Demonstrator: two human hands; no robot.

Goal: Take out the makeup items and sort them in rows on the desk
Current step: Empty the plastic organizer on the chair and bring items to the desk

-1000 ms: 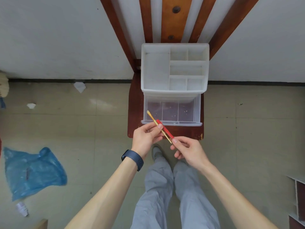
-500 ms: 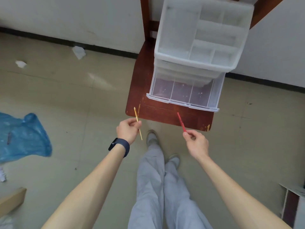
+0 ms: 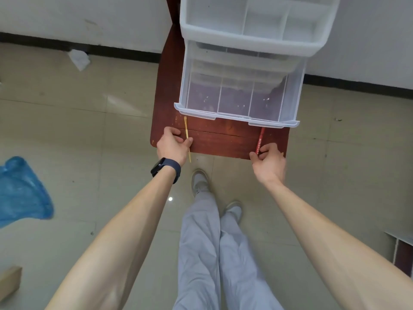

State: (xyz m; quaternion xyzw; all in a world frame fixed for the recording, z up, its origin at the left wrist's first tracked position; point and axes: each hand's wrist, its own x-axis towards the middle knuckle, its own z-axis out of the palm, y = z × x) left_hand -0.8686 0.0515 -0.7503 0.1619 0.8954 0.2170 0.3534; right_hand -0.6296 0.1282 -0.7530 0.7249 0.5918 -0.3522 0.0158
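A clear plastic makeup organiser (image 3: 245, 48) stands on a dark red wooden surface (image 3: 219, 139), its bottom drawer (image 3: 234, 117) pulled out with no items seen inside. My left hand (image 3: 173, 144) pinches a thin yellow stick (image 3: 186, 130) at the surface's front left, the stick lying down against the wood. At the front right my right hand (image 3: 268, 158) pinches a red pencil (image 3: 259, 139) with white lettering, its far end under the drawer's lip. The two items lie parallel, far apart.
The wooden surface is narrow, and tiled floor (image 3: 89, 121) surrounds it. A blue plastic bag (image 3: 22, 193) lies on the floor at left, crumpled paper (image 3: 79, 59) by the wall. My legs and shoes (image 3: 201, 182) are below the front edge. A shelf corner (image 3: 402, 249) shows at right.
My hands have parted, the left taking the yellow stick, the right the red pencil, then dropped to the wooden surface at either side. My view has come closer to the organiser.
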